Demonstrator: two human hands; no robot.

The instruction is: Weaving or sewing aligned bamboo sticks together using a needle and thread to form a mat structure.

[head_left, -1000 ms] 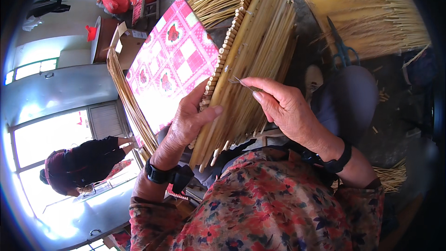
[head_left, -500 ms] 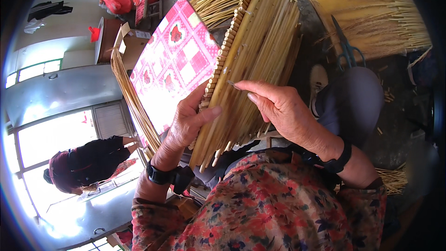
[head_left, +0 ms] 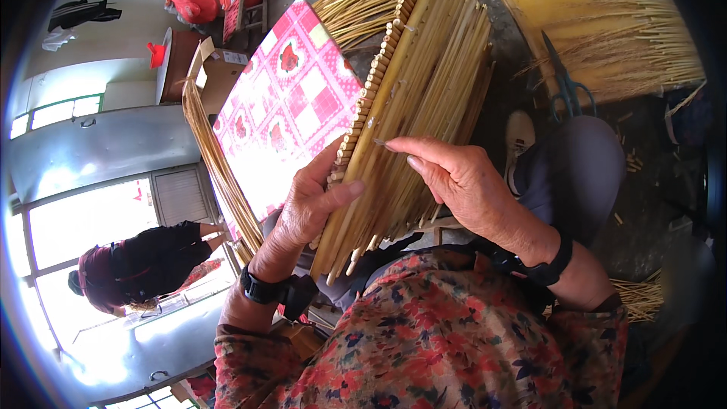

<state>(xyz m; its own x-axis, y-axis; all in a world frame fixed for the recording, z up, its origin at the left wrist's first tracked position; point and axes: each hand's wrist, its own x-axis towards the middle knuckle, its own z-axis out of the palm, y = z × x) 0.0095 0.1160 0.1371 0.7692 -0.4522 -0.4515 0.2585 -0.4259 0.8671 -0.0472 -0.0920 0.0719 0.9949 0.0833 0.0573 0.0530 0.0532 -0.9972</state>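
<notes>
A panel of straw-coloured stalks stands slanted before me, its row of cut ends along the upper left edge. My left hand is closed around the panel's lower left edge, thumb flat on the stalks and fingers hidden behind. My right hand lies over the panel with its index finger stretched out, the tip at the stalks near the cut ends. The right thumb sits apart below that finger; the other fingers are mostly hidden. Small pale stitch-like spots dot the panel. No held thing shows in the right hand.
A pink patterned table top stands beyond the panel. Blue-handled scissors lie at right by a yellow board with seed-headed stalks. More stalks lie behind, and a bundle leans at left. Another person bends by the doorway.
The view and panel have shifted slightly. Both hands keep nearly the same places, the right index fingertip still at the stalks.
</notes>
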